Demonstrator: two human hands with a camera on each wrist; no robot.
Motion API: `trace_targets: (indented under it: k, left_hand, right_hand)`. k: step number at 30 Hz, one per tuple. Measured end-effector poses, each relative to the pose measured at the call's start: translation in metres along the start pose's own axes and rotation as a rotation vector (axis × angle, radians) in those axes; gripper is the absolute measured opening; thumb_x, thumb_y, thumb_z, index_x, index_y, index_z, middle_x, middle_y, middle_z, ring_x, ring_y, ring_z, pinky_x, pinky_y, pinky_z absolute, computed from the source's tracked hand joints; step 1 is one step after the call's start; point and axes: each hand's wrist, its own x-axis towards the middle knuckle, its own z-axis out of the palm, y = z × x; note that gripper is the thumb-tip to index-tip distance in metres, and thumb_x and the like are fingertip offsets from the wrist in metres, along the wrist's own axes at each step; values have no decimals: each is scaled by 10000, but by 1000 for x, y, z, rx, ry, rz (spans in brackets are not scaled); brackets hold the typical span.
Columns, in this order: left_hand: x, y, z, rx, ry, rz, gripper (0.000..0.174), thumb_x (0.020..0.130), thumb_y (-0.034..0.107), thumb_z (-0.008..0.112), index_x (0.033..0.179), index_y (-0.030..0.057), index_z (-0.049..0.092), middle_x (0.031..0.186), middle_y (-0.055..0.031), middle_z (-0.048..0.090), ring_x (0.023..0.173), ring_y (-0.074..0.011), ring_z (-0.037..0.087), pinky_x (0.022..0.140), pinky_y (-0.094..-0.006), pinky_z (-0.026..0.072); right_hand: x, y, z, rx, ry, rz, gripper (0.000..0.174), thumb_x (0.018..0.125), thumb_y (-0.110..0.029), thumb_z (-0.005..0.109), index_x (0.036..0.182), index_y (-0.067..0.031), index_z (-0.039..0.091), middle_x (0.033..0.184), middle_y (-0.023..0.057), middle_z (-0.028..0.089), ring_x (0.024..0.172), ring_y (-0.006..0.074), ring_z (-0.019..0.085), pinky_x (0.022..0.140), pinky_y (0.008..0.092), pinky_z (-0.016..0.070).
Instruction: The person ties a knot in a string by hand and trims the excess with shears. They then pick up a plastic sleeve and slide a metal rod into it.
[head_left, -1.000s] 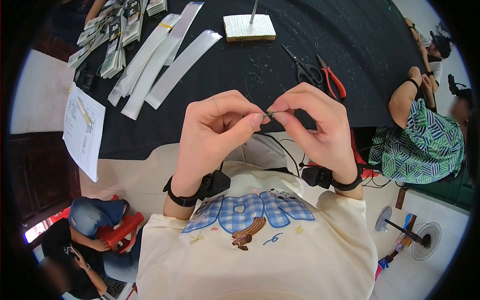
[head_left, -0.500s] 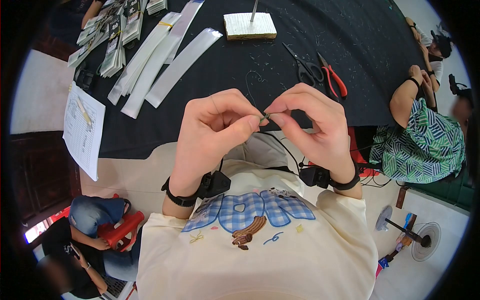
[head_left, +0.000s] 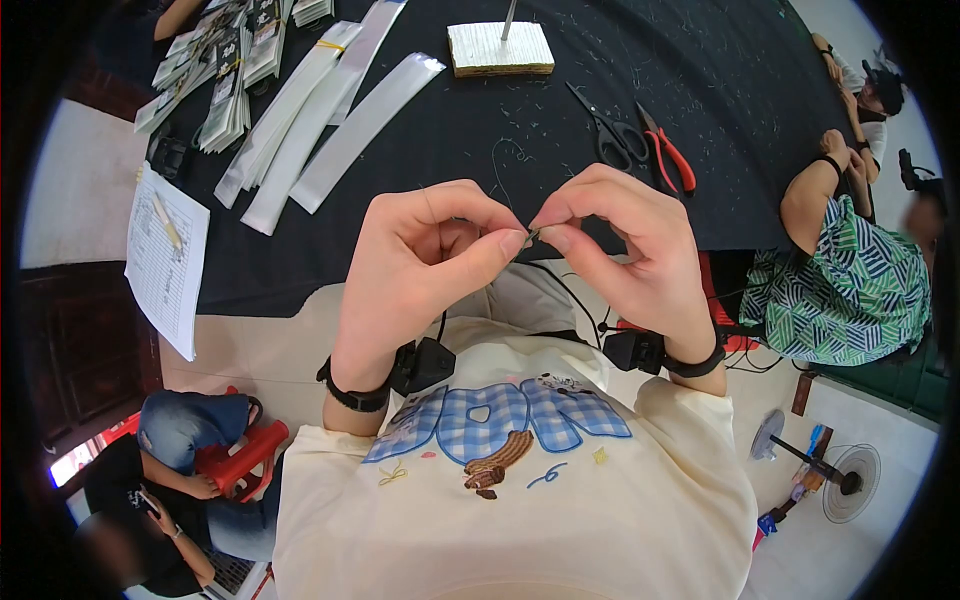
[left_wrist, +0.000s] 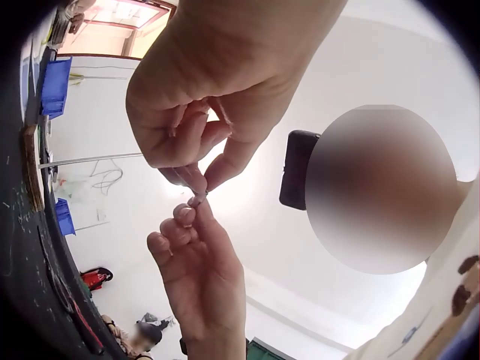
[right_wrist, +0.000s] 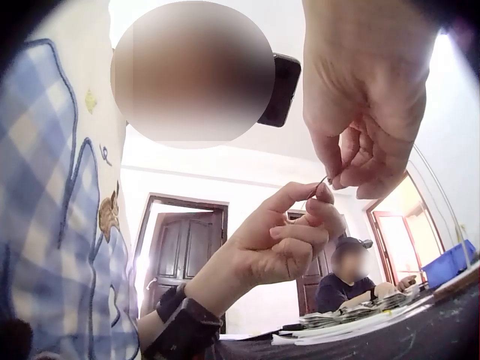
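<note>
A small dark green thread piece (head_left: 531, 236) is pinched between the fingertips of both hands, above the table's near edge. The left hand (head_left: 425, 260) grips its left side with thumb and index finger; a fine thread crosses that index finger. From the right, the right hand (head_left: 635, 250) pinches the other side. The fingertips nearly touch and cover most of the piece. A thin green thread (head_left: 495, 170) curls over the black cloth beyond them. In the right wrist view a thin dark strand (right_wrist: 321, 182) shows between the left hand (right_wrist: 281, 240) and the right hand (right_wrist: 367, 112).
On the black cloth (head_left: 420, 140) lie scissors (head_left: 618, 140), red-handled pliers (head_left: 672, 155), long clear sleeves (head_left: 365, 135) and stacked cards (head_left: 228, 100). A white block (head_left: 500, 50) with an upright rod stands at the back. A written sheet (head_left: 168, 260) hangs over the left edge. Other people sit at both sides.
The left hand and wrist have shifted slightly left and its wrist has tilted a little. Both hands keep their pinch, with the small piece turned slightly between the fingertips.
</note>
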Motion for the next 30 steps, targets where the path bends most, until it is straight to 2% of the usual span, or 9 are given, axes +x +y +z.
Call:
trace_targets:
  k: [6, 8, 13, 30]
  left_hand:
    - [-1, 0, 3, -50, 7, -17, 93, 745, 60, 604, 752, -32, 599, 712, -39, 537, 523, -22, 394, 439, -167, 259]
    - [-1, 0, 1, -210, -42, -63, 85, 794, 33, 613, 834, -42, 619, 755, -17, 584, 644, -15, 497, 521, -132, 365]
    - [-4, -3, 2, -289, -2, -126, 112, 803, 65, 619, 871, -24, 615, 758, -22, 597, 640, -17, 501, 522, -135, 375]
    - [-4, -3, -1, -269, -7, -140, 131, 797, 67, 621, 884, -30, 613, 792, -44, 614, 685, -39, 544, 577, -145, 425]
  right_hand:
    - [-3, 2, 5, 64, 58, 27, 135, 726, 50, 615, 851, 0, 602, 773, 66, 585, 624, 133, 576, 547, 231, 446]
    - [-3, 3, 9, 96, 88, 44, 132, 727, 51, 616, 849, 0, 604, 771, 68, 587, 622, 132, 575, 546, 231, 445]
    - [-4, 5, 15, 136, 180, 21, 134, 726, 55, 617, 847, -1, 606, 757, 71, 591, 615, 127, 573, 546, 226, 446]
    - [-4, 6, 16, 129, 179, 17, 134, 717, 57, 619, 833, -6, 598, 737, 68, 589, 611, 134, 575, 547, 227, 450]
